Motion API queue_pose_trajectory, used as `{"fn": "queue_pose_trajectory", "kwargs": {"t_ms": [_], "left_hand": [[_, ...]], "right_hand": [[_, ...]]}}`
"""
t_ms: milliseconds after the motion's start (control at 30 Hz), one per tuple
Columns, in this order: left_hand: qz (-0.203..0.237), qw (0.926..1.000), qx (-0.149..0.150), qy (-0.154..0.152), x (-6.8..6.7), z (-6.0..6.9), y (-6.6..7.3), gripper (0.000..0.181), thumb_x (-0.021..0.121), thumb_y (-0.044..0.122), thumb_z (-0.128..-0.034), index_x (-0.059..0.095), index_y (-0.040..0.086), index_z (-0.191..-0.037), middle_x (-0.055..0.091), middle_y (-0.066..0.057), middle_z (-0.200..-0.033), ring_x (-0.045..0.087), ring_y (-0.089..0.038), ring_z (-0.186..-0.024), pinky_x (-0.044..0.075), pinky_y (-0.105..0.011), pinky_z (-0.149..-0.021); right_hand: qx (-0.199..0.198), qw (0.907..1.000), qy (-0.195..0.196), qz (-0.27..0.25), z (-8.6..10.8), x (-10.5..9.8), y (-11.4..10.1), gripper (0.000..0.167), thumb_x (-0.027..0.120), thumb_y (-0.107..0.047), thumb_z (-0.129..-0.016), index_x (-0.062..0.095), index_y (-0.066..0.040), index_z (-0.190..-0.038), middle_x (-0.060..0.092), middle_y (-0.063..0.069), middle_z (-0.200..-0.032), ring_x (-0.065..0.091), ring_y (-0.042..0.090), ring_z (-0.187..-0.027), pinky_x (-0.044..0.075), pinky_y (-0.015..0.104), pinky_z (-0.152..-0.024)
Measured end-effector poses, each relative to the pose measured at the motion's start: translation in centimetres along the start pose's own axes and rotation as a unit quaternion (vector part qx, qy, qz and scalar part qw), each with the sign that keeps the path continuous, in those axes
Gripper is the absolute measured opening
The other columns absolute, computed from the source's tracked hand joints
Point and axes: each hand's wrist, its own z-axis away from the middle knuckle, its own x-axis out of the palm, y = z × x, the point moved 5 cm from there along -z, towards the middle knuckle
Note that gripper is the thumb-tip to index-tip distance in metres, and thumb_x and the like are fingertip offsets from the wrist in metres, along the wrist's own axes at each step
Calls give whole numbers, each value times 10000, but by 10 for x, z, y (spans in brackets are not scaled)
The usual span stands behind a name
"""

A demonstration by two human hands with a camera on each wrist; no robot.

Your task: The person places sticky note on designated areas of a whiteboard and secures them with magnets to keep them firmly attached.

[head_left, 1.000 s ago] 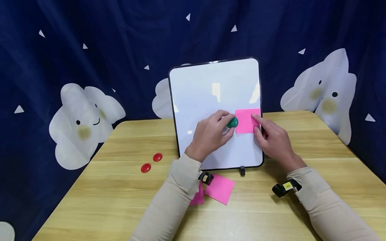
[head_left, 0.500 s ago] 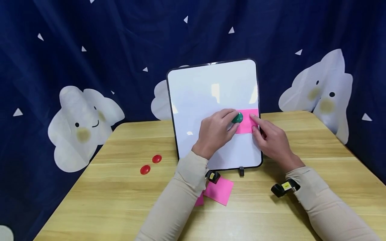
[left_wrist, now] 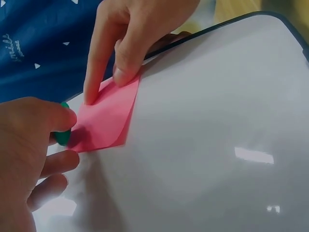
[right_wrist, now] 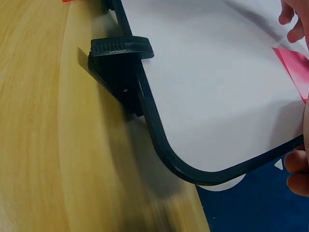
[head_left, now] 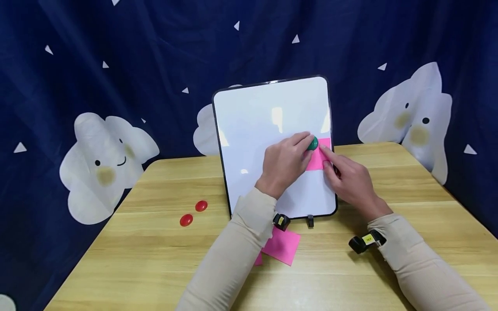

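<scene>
My left hand pinches a green round magnet at the upper left part of a pink sticky note. The note lies against a whiteboard near its right edge; its lower edge lifts a little in the left wrist view. My right hand presses the note with index finger and thumb, their tips apart on its right part. Beyond the board's edge, other fingers of this hand show curled in the right wrist view. My left hand hides the note's left part in the head view.
Two red round magnets lie on the wooden table left of the board. More pink sticky notes lie before it, partly under my left forearm. A black stand clip holds the board's lower edge. A dark blue curtain hangs behind.
My left hand has moved right and slightly up with the green magnet, from beside the sticky note onto its upper part. My right hand stays on the note.
</scene>
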Motion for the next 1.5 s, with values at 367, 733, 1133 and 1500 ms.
{"fn": "queue_pose_trajectory", "kwargs": {"t_ms": [367, 733, 1133, 1500], "left_hand": [[-634, 9976, -95, 256, 3, -8, 3, 332, 675, 304, -967, 715, 182, -1274, 673, 40, -1280, 705, -132, -1012, 557, -234, -751], [-1252, 9910, -95, 471, 6, -11, 7, 287, 599, 279, -1001, 733, 212, -1247, 666, 57, -1279, 714, -142, -872, 541, -230, -625], [-704, 9963, -159, 474, 7, -5, 3, 257, 627, 280, -990, 749, 187, -1195, 666, 31, -1286, 722, -129, -934, 547, -220, -662], [-182, 9949, 112, 983, -4, 14, -8, 163, 644, 232, -934, 784, 149, -920, 759, 35, -965, 714, -86, -767, 523, -199, -596]], "right_hand": [[252, 9988, -255, 320, -4, 1, -1, 525, 616, -97, -935, 553, -173, -1451, 577, 57, -656, 407, 155, -532, 354, 334, -483], [585, 9960, -340, 586, -6, 3, -1, 524, 586, -152, -960, 522, -217, -1476, 530, 45, -619, 406, 189, -494, 333, 347, -464], [220, 9988, 217, 380, -5, -1, -6, 462, 580, -154, -935, 614, -173, -1395, 546, 72, -693, 452, 205, -538, 367, 384, -455], [350, 9971, 653, 186, -5, -7, -6, 387, 643, -123, -896, 681, -96, -1280, 568, 160, -959, 542, 196, -640, 387, 376, -484]]}}
